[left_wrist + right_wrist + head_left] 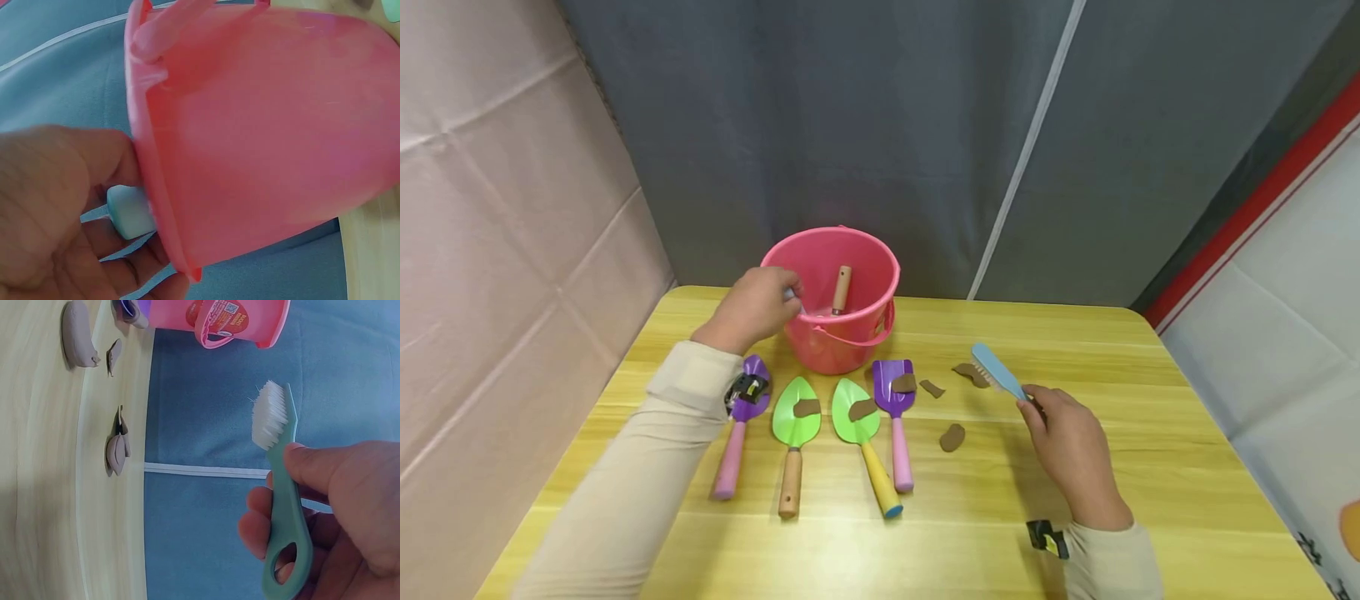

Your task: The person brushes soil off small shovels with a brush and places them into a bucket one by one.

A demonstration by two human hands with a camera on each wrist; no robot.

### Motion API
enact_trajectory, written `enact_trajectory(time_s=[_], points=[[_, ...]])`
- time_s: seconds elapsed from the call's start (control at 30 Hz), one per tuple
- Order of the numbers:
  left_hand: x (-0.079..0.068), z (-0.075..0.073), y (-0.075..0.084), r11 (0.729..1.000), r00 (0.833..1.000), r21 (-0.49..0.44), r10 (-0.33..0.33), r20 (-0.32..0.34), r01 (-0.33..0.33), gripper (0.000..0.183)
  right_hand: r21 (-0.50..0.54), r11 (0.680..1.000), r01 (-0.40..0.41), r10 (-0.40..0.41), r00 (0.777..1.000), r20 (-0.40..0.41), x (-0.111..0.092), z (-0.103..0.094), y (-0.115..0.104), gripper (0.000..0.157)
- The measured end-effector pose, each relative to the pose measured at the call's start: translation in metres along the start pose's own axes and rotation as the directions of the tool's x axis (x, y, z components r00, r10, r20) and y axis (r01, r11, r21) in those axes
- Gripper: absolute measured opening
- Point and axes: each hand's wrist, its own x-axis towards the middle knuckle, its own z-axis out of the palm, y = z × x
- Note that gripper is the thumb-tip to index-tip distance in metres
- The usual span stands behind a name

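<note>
My right hand (1073, 446) grips a light blue scrubbing brush (997, 371) by its handle. Its white bristles (270, 415) face down and left in the head view, over a brown clay scrap (972, 375). At the left of the pink bucket (838, 346), my left hand (751, 310) reaches to the rim. Between its thumb and curled fingers is the pale blue rounded end of a handle (131, 212); the rest of that tool is hidden by the bucket wall. A wooden handle (842, 289) leans inside the bucket.
In front of the bucket lie a purple trowel (730, 458), two green trowels (796, 408) and a purple flat shovel (892, 387), with brown scraps on several blades. More scraps, including an oval one (952, 437), lie on the wooden table (962, 533). A grey curtain (880, 125) hangs behind.
</note>
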Motion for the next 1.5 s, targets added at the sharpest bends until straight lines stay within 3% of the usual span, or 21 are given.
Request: enact_trajectory(time_s=[0.17,0.4,0.47,0.53,0.63,0.67,0.73,0.83,0.97,1.07,1.3,1.5], points=[[0.0,0.001,0.001,1.0,1.0,-0.004,-0.006,0.028,0.006,0.018,0.002,1.0,-0.003,0.003,1.0,0.002,0.0,0.0,-0.001,0.024],[-0.015,-0.002,0.0,0.991,0.991,-0.12,-0.07,-0.11,0.057,0.033,0.003,1.0,-0.005,0.005,1.0,0.004,-0.001,-0.001,-0.002,0.023],[-0.024,-0.001,0.006,0.985,0.979,-0.166,-0.074,-0.191,0.042,0.031,0.003,1.0,-0.005,0.005,1.0,0.004,-0.001,-0.002,-0.002,0.023],[-0.036,0.006,0.018,0.979,0.952,-0.201,-0.061,-0.301,0.0,0.027,0.004,1.0,-0.005,0.005,1.0,0.002,-0.001,-0.002,-0.002,0.023],[-0.057,0.031,0.045,0.973,0.91,-0.195,0.03,-0.413,-0.121,0.018,0.005,1.0,0.002,-0.002,1.0,-0.004,-0.001,-0.003,-0.002,0.023],[-0.064,0.043,0.055,0.971,0.909,-0.178,0.071,-0.412,-0.157,0.016,0.006,1.0,0.004,-0.004,1.0,-0.006,-0.001,-0.004,-0.003,0.023],[-0.078,0.07,0.074,0.969,0.928,-0.137,0.146,-0.343,-0.204,0.015,0.01,1.0,0.01,-0.01,1.0,-0.01,-0.001,-0.004,-0.003,0.023],[-0.093,0.111,0.096,0.975,0.965,-0.035,0.211,-0.157,-0.219,0.018,0.014,1.0,0.014,-0.014,1.0,-0.013,0.001,-0.004,-0.003,0.023],[-0.107,0.154,0.114,0.977,0.984,0.122,0.177,0.005,-0.176,0.027,0.018,1.0,0.008,-0.008,1.0,-0.004,0.001,-0.003,-0.003,0.024],[-0.113,0.173,0.124,0.98,0.992,0.165,0.103,0.067,-0.113,0.034,0.02,1.0,0.001,-0.001,1.0,0.005,0.0,-0.003,-0.003,0.024],[-0.114,0.192,0.134,0.98,0.999,0.201,-0.004,0.05,-0.006,0.036,0.03,0.999,-0.016,0.016,0.999,0.028,0.001,-0.002,-0.003,0.025],[-0.113,0.194,0.128,0.974,0.999,0.225,0.002,-0.04,0.007,0.022,0.035,0.999,-0.023,0.022,0.999,0.038,0.001,-0.001,-0.003,0.025]])
